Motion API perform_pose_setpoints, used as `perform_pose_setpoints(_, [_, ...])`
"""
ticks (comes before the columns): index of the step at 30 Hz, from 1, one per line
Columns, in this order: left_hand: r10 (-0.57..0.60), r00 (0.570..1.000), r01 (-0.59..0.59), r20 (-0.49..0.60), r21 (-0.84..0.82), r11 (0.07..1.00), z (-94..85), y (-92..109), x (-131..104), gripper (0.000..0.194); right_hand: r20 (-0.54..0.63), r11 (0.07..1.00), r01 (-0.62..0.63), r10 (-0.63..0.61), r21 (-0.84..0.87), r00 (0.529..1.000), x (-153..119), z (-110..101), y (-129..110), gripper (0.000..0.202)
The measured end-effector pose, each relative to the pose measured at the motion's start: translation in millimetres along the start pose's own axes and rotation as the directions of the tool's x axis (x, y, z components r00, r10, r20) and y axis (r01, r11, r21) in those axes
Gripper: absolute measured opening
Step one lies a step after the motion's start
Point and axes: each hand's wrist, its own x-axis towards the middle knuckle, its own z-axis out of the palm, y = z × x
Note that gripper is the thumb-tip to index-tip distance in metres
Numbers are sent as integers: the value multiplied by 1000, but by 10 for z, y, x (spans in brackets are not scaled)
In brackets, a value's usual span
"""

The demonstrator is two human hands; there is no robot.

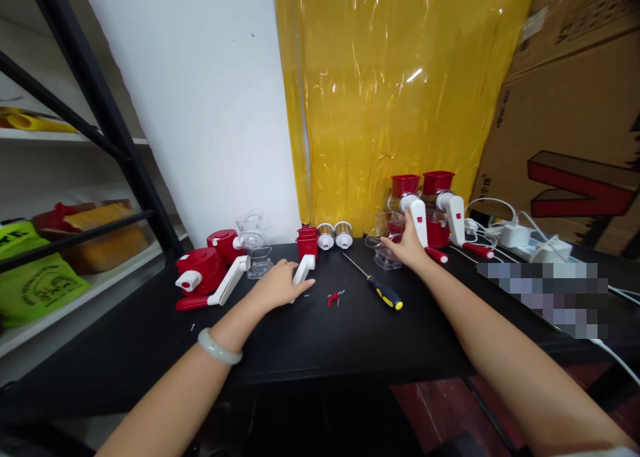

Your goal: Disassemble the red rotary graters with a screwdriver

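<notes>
My left hand (280,286) is over the table beside a white crank handle (303,270), its thumb stretched across the handle's lower part and apart from the fingers. Behind the handle stands a small red plastic part (307,242). My right hand (411,247) reaches to a clear plastic housing (388,260), thumb and fingers spread. Its fingertips are close to the white crank arm (419,223) of a red-and-white rotary grater; contact is unclear. Between my hands lie a dark blue and yellow screwdriver (384,292), a small red piece (333,299) with tiny screws, and two metal drums (326,237).
At left are red grater bases (203,270), another crank (230,282) and clear housings (253,237). A second grater (439,203) stands at right, near white chargers and cables (543,249) and a pixelated flat object (550,297). A black shelf frame (100,110) rises at left.
</notes>
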Motion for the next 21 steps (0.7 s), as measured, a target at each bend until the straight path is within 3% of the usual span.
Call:
perform_pose_setpoints(3, [-34, 998, 32, -53, -44, 999, 80, -86, -33, 70, 101, 997, -12, 20, -78, 995, -76, 157, 91, 133])
perform_pose_setpoints(6, [-73, 996, 67, -55, -92, 993, 87, -124, -68, 77, 135, 988, -22, 43, -154, 990, -146, 272, 121, 137])
perform_pose_setpoints(13, [14, 999, -20, -40, -155, 988, 71, -214, -27, 81, 100, 946, -37, 73, -323, 992, -166, 263, 42, 102])
perform_pose_setpoints(21, [8, 997, -22, -73, -192, 981, 21, -261, -26, 79, 85, 820, -59, 130, -570, 988, -149, 109, -189, 87])
